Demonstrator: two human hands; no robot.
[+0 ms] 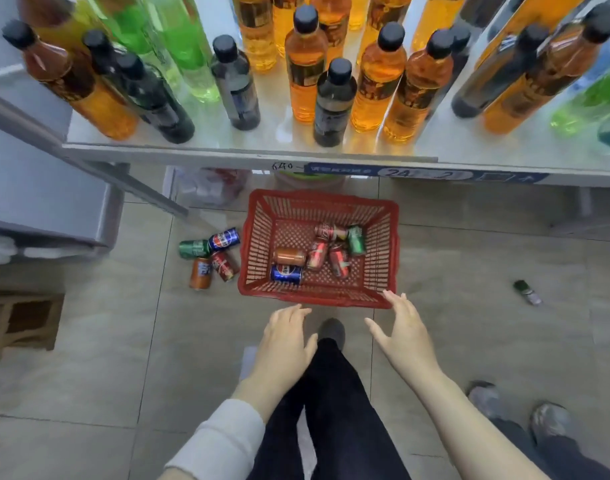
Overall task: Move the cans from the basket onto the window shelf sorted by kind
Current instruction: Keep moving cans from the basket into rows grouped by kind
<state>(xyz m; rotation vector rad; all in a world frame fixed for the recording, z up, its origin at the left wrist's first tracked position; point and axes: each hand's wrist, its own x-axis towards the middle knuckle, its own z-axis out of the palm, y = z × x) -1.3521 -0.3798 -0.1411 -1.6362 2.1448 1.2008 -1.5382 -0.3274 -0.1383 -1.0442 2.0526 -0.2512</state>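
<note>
**Red basket and cans, seen from above.** We see the red basket (pixel 314 298) standing on the tiled floor (pixel 469 265), just below the front edge of the window shelf (pixel 227 150).

Six cans lie on their sides on the basket's bottom:
- a blue can (pixel 286 274) near the near left corner
- an orange can (pixel 289 257) just behind the blue one
- three red cans (pixel 318 254) across the middle and toward the far edge
- a green can (pixel 356 240) toward the far right corner

Four more cans lie on the floor in a cluster just beside the basket's left wall:
- a loose green can (pixel 194 248)
- a loose blue can (pixel 224 239)
- a loose orange can (pixel 200 273)
- a loose red can (pixel 225 266)

Every can we see is either in the basket or on the floor.

The shelf carries upright bottles: orange bottles (pixel 305 64), dark bottles (pixel 334 102) and green bottles (pixel 189 57). A blue label strip (pixel 424 174) runs along the shelf's front edge.

The left hand (pixel 286 337) hovers just short of the basket's near edge. Its fingers are straight and it grasps nothing. The right hand (pixel 405 332) is likewise released, with its thumb held apart. Its fingertips overlap the near right corner of the rim, and we cannot tell whether they touch it.

A small green object (pixel 526 292) lies on the floor well to the right of the basket.
</note>
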